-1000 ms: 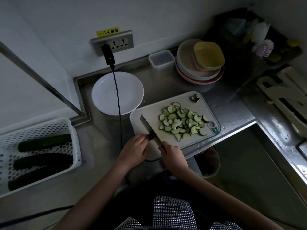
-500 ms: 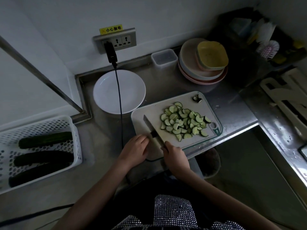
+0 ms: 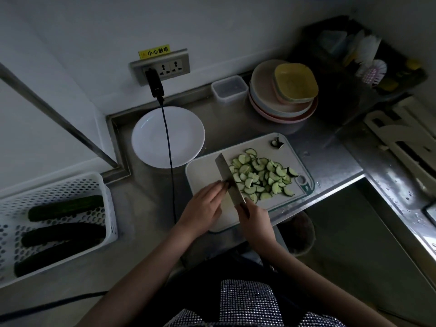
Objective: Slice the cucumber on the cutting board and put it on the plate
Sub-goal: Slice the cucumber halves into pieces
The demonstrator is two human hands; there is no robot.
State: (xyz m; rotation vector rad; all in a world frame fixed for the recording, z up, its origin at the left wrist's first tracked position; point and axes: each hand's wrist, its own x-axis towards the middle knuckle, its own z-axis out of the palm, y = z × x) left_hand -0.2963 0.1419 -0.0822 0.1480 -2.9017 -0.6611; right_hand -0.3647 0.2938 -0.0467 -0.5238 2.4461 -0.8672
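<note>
From the head camera, the cutting board (image 3: pixel 207 171) was the middle of everything. On it, toward its far right part, lay a heap of cucumber slices (image 3: pixel 262 177), cut into half rounds. A small dark end piece (image 3: pixel 276 143) sat alone near the board's far corner. So the cutting looked almost done. A last dark bit of cucumber seemed to sit under the fingertips by the blade, but it was too small and dark to be sure.

The white plate (image 3: pixel 151 138) stood just beside the board, on its far left side. No slices were on it yet. By my guess, moving the slices over was the big job left.

The right hand (image 3: pixel 256 221) was at the near edge of the board. Its fingers were wrapped tight around the handle of the knife (image 3: pixel 227 177). The blade pointed away across the board, with its edge right next to the heap.

The left hand (image 3: pixel 204 206) rested on the board, left of the blade. Its fingers (image 3: pixel 218 185) were stretched out and close together, with the tips touching the side of the blade. Whether they pinched anything, I could not tell.

Far to the left of the board, a white basket (image 3: pixel 103 192) held whole cucumbers (image 3: pixel 66 207).
</note>
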